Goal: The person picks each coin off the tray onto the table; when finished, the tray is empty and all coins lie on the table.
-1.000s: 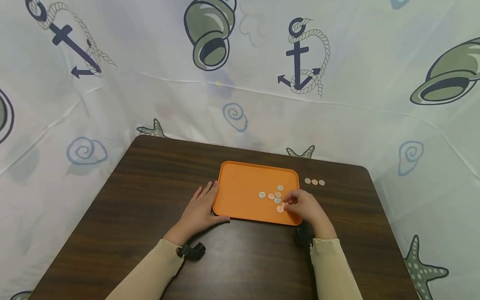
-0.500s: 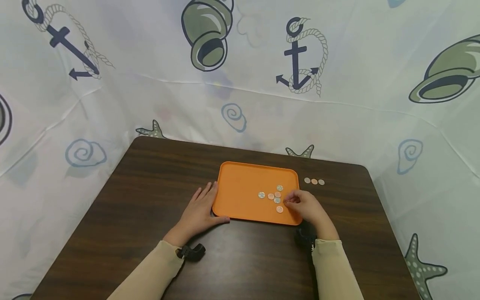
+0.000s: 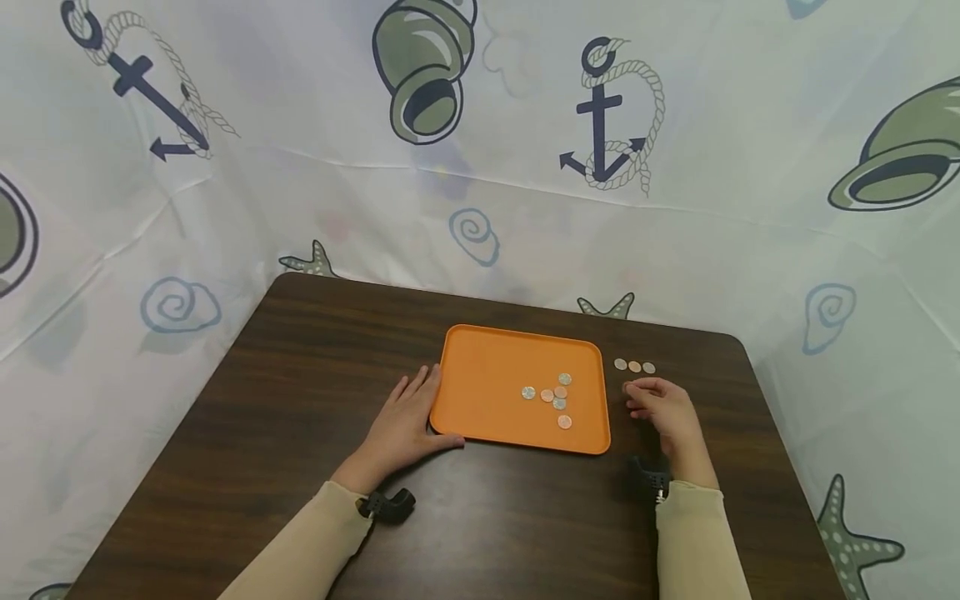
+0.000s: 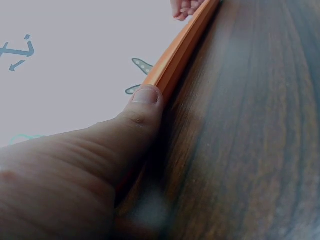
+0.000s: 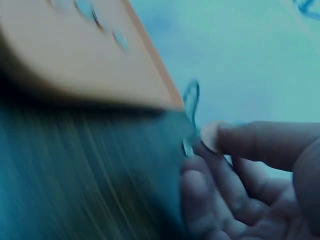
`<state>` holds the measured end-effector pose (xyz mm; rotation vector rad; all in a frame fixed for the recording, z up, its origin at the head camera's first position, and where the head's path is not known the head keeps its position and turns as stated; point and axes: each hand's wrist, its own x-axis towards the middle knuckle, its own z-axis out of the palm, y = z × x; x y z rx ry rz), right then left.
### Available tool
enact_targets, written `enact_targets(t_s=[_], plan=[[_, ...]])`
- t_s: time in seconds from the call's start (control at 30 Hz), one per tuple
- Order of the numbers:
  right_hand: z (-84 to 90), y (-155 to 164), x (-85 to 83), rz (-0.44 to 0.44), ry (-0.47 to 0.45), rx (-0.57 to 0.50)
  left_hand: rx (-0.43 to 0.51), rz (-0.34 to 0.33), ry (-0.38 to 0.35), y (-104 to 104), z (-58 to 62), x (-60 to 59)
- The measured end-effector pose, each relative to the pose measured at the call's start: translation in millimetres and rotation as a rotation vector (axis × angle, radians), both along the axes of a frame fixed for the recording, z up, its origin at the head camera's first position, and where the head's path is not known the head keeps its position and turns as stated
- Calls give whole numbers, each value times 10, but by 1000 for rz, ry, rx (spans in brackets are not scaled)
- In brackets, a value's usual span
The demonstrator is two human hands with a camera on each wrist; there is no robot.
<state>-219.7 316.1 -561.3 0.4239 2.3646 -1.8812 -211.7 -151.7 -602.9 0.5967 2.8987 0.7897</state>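
An orange tray (image 3: 480, 375) lies on the dark wooden table, with several silver and copper coins (image 3: 565, 422) on its right half. My left hand (image 3: 401, 425) rests at the tray's left end, fingers spread and straight, thumb along the front edge; in the left wrist view that thumb (image 4: 142, 107) touches the rim. My right hand (image 3: 667, 408) is off the tray's right side, above the table. Its thumb and fingertips pinch a coin (image 5: 209, 137) in the right wrist view. Just beyond these fingertips is a row of three coins (image 3: 634, 367).
The table (image 3: 510, 533) has rounded far corners and meets a white cloth backdrop (image 3: 337, 192) printed with anchors, shells and starfish. A black wrist camera (image 3: 388, 506) sits on the left wrist, another (image 3: 649, 477) on the right.
My right hand has taken a coin from the tray's right part and moved right with it, off the tray toward the row of coins. My left hand stays at the tray.
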Motion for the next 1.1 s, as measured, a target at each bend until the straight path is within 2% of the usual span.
enact_targets(t_s=[0.17, 0.3, 0.37, 0.6, 0.83, 1.1], plan=[[-106, 324, -78, -222, -32, -142, -13, -2, 3, -5, -6, 3], [-155, 464, -191, -290, -20, -243, -23, -2, 7, -16, -7, 3], [-158, 495, -251, -291, -9, -229, -25, -5, 16, -21, -1, 3], [-122, 492, -382, -269, -32, -52, -42, -4, 25, -18, 26, 13], [-66, 492, -401, -312, -61, -61, -27, -4, 28, 2, -8, -10], [-93, 479, -416, -321, -56, 41, -24, -4, 19, 19, 14, -3]])
